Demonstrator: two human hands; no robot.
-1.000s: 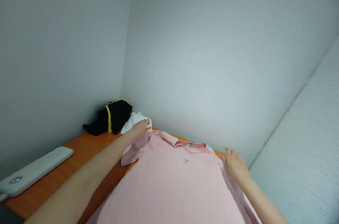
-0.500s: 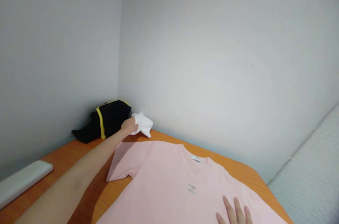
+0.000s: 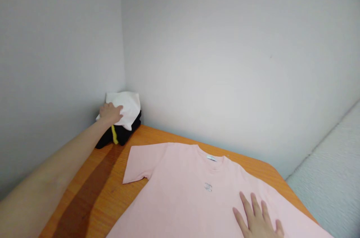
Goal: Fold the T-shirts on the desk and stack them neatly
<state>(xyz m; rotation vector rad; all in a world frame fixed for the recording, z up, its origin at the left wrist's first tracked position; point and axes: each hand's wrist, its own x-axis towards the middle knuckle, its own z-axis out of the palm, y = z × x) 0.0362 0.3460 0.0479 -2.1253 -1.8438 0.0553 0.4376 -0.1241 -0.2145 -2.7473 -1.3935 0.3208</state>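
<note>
A pink T-shirt (image 3: 182, 185) lies spread flat, front up, on the orange wooden table (image 3: 112, 178). My right hand (image 3: 257, 219) rests flat on its chest, fingers stretched out and apart. My left hand (image 3: 110, 113) reaches into the far left corner and grips a folded white garment (image 3: 128, 106). The white garment sits on top of a black garment with a yellow stripe (image 3: 118, 134).
Grey walls meet in the corner behind the pile of clothes. A pale textured surface (image 3: 329, 193) runs along the right side of the table. The table's far edge lies close to the back wall.
My left hand has taken the white garment from beside the black one and set it on top. My right hand slid down from the shirt's shoulder onto its chest.
</note>
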